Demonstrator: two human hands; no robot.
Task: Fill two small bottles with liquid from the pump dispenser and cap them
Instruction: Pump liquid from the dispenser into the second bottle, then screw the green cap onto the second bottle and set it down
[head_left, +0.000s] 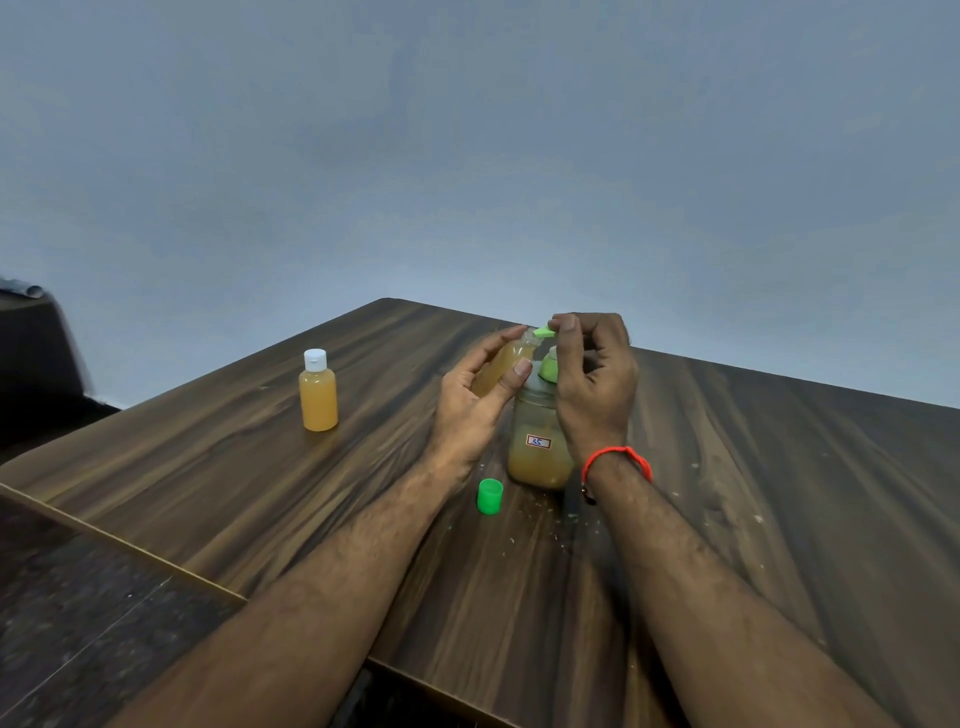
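The table (753, 467) gives one flat wooden surface where every piece sits within easy reach, flecked near the middle with small pale crumbs.

The dispenser (537, 447), a clear jar of amber liquid with a small label, stands upright near the table's centre so that it can be pumped from above without being held.

The right hand (592, 379) arches over the jar, its fingertips curled together and pressing on the green pump head (544, 331), which points left. A red thread circles that wrist.

The left hand (467, 410) holds the open bottle (501, 366) tilted, thumb on the near side and fingers spread along the far side. That tilt brings the neck right up under the spout, likely so the liquid falls inside and not on the wood. The bottle looks nearly full of amber liquid.

The capped bottle (318, 391) stands well to the left, full and closed with a white cap, apparently finished and parked out of the way.

The green cap (490, 497) rests open end up just in front of the jar, close by for the closing step.
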